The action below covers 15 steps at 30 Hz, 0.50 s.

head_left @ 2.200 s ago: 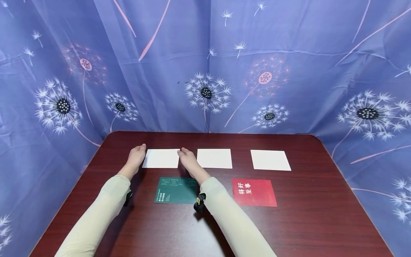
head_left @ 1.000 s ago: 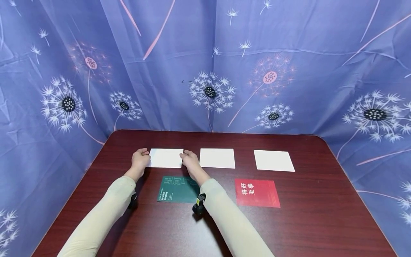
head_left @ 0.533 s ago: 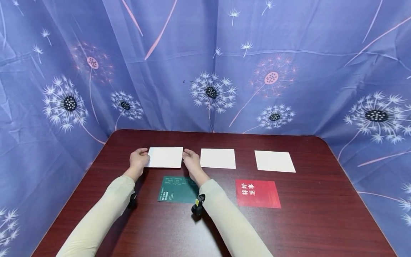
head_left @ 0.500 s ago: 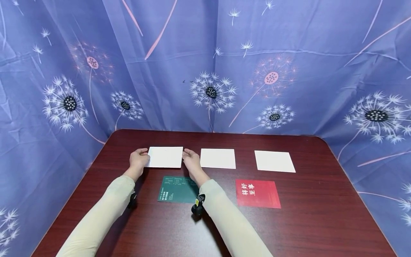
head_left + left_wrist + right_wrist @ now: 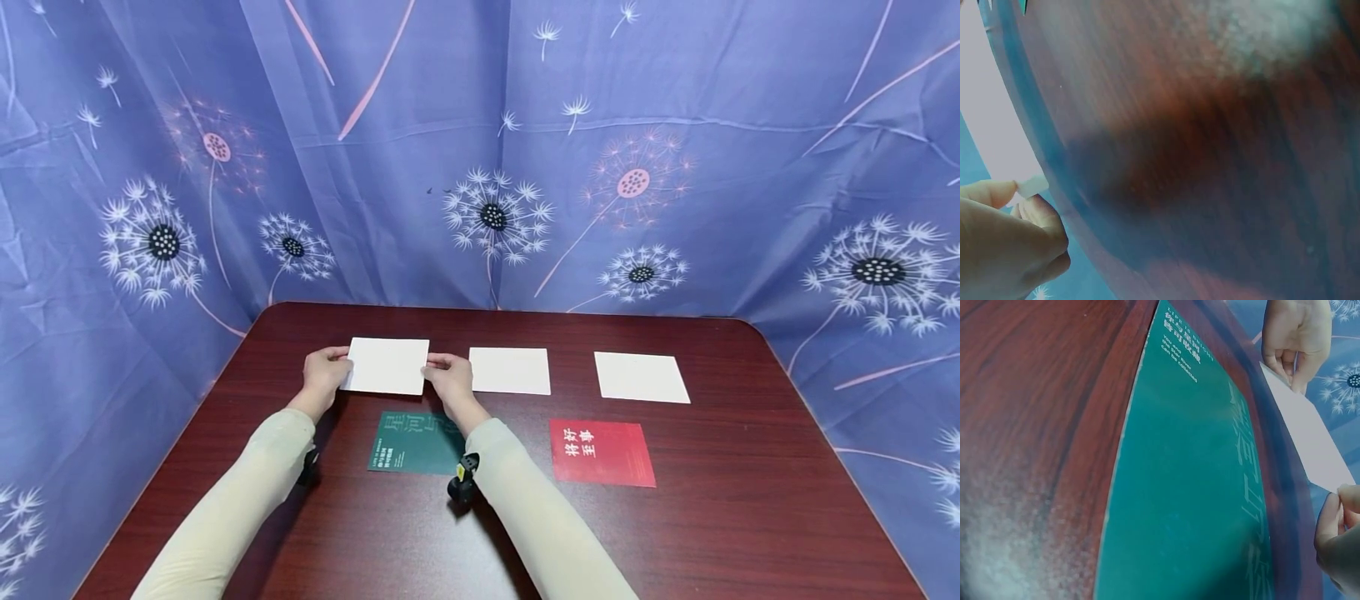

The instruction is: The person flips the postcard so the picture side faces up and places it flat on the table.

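Note:
A blank white card (image 5: pixel 387 367) is at the back left of the table, tilted a little with its far edge raised. My left hand (image 5: pixel 322 381) pinches its left side between thumb and fingers, and in the left wrist view the thumb lies on the corner of the card (image 5: pixel 991 119). At the opposite side my right hand (image 5: pixel 452 381) pinches the right edge. The right wrist view shows the card (image 5: pixel 1310 434) stretched between both hands, off the tabletop. Nearest below the hands lies a green card (image 5: pixel 416 443) with Chinese lettering, partly covered by my right forearm.
Two more white cards (image 5: pixel 510 371) lie in the same row, the farther white card (image 5: pixel 642 377) at the right. A red card (image 5: pixel 603 452) with white characters is in front of them. Behind the dark red wooden table (image 5: pixel 720 533) hangs a blue dandelion curtain (image 5: pixel 390 183).
Both hands have closed in on the left white card's edges and now pinch it. Its far edge has risen from the table. The other cards stay in place; the head view has shifted slightly.

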Available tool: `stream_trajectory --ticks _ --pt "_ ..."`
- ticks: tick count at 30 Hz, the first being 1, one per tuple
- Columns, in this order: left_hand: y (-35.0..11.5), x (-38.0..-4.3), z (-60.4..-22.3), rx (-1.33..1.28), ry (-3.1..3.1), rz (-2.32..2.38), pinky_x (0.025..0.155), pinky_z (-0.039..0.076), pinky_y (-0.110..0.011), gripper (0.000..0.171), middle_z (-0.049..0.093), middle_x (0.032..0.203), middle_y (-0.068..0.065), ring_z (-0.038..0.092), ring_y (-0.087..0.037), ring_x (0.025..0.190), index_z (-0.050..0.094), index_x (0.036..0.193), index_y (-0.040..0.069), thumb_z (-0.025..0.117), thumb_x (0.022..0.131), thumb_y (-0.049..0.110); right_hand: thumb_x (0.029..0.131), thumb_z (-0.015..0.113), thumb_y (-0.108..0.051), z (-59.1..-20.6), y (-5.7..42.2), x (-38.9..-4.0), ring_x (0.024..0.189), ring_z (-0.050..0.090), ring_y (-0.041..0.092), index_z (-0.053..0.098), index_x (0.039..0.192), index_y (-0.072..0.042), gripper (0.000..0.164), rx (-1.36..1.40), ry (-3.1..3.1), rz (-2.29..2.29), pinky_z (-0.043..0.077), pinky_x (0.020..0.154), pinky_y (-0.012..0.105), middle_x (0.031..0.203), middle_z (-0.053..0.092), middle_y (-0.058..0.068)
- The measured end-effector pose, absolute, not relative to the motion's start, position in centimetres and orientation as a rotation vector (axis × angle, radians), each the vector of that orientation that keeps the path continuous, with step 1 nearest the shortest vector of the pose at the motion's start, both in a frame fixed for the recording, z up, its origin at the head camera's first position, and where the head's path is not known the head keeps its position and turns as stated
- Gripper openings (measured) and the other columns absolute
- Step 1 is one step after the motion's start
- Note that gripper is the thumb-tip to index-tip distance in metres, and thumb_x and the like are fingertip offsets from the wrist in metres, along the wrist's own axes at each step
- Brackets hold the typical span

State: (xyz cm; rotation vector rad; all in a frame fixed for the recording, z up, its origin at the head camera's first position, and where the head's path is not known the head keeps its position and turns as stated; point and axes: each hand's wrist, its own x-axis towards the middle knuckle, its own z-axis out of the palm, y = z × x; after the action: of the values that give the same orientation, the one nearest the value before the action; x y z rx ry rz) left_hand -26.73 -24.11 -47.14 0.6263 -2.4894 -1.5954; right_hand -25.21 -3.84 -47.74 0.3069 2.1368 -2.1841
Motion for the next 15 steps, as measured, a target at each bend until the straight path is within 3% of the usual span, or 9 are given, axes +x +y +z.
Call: stream_trajectory --ticks 2,9,15 --pt "-24.2 -26.6 -46.9 0.613 -2.470 -1.617 0.065 0.043 -0.016 0.033 0.064 0.091 -0.013 0.056 -0.014 0.082 0.064 0.115 -0.010 0.055 0.084 -0.003 0.083 0.070 0.000 -47.8 -3.8 -25.2 0.084 0.065 0.017 0.072 0.103 0.001 0.020 0.302 2.128 -2.183 0.054 0.078 0.031 0.093 0.070 0.011" --pt "-24.4 -26.4 -46.1 0.526 -2.365 -1.695 0.064 0.041 -0.013 0.028 0.059 0.092 -0.011 0.052 -0.009 0.079 0.062 0.115 -0.011 0.059 0.090 0.004 0.084 0.072 -0.005 -47.7 -3.7 -25.3 0.077 0.065 0.012 0.075 0.097 -0.001 0.014 0.277 2.107 -2.224 0.055 0.074 0.029 0.091 0.070 0.008" --pt "-25.0 -26.8 -46.1 0.422 -2.229 -1.732 0.063 0.042 -0.012 0.022 0.054 0.079 0.009 0.049 -0.001 0.072 0.063 0.108 -0.007 0.063 0.090 0.005 0.084 0.073 -0.006 -47.4 -3.6 -25.7 0.070 0.065 0.010 0.075 0.097 0.001 0.014 0.236 2.073 -2.318 0.056 0.074 0.029 0.089 0.072 0.008"
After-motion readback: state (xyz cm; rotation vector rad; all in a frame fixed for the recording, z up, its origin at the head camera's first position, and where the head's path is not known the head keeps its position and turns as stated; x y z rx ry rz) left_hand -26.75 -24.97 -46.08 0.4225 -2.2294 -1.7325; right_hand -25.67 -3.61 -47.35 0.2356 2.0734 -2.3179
